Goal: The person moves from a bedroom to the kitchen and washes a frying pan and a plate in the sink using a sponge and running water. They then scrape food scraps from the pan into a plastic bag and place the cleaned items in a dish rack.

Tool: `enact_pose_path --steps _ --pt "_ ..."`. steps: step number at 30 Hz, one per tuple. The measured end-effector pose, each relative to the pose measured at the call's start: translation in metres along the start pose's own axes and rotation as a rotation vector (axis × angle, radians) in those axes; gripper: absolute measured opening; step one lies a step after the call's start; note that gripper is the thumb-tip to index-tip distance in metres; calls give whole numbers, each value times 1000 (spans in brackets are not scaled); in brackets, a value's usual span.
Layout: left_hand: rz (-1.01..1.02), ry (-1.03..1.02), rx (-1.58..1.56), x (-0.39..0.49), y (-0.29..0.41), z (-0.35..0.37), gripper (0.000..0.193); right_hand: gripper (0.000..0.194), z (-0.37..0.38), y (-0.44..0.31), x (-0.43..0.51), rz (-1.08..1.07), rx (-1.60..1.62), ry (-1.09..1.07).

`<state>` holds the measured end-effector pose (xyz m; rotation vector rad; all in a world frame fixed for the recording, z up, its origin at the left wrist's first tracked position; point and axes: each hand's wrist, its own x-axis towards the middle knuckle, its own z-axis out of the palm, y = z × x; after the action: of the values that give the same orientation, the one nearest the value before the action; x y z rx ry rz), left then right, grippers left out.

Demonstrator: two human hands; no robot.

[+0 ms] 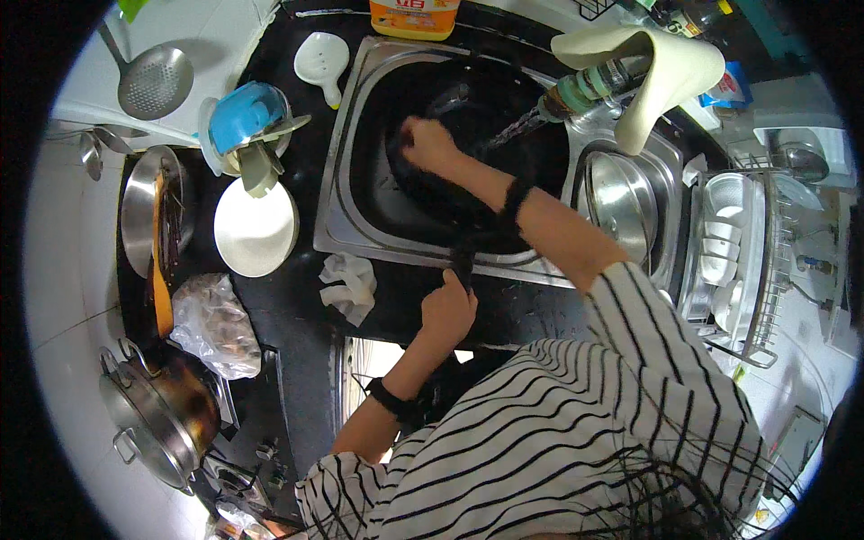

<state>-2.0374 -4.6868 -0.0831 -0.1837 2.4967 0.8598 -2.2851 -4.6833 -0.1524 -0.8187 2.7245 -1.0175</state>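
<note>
A black wok (pixel 439 196) sits in the large basin of the stainless steel sink (pixel 337 223). My left hand (pixel 449 310) is closed around the wok's dark handle (pixel 463 262), which sticks out over the sink's front rim. Over the inside of the wok is my right hand (pixel 428 145), its fingers curled. Whether something is in those fingers is hidden. Water (pixel 516 128) runs from the faucet (pixel 587 88) into the wok, to the right of my right hand.
Metal bowls (pixel 617 202) fill the small right basin. A dish rack (pixel 756 270) stands farther right. Left of the sink are a white plate (pixel 256 229), a crumpled tissue (pixel 349 287), a plastic bag (pixel 216 324) and a steel pot (pixel 158 412). A yellow cloth (pixel 638 74) drapes near the faucet.
</note>
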Motion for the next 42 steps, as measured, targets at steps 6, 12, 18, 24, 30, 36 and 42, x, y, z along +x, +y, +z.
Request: enact_pose_path --steps 6,12,18,24,30,36,42 --pt "5 -10 27 1 2 -2 38 29 -5 14 -41 -140 -212 -245" --pt "10 -51 -7 1 2 -3 40 25 -39 47 -92 -191 -633 -662" --pt "-27 -44 30 0 3 1 47 46 9 36 -15 -70 -551 -137" --pt "34 8 44 -2 0 4 49 49 -39 88 -31 270 -908 -203" --pt "28 3 48 -2 2 1 41 38 -60 33 -82 107 -532 -1177" --pt "6 -32 41 -1 1 2 52 73 -21 19 -49 -55 -311 -515" --pt "35 1 38 -1 -1 2 49 58 -52 59 -41 405 -656 -424"
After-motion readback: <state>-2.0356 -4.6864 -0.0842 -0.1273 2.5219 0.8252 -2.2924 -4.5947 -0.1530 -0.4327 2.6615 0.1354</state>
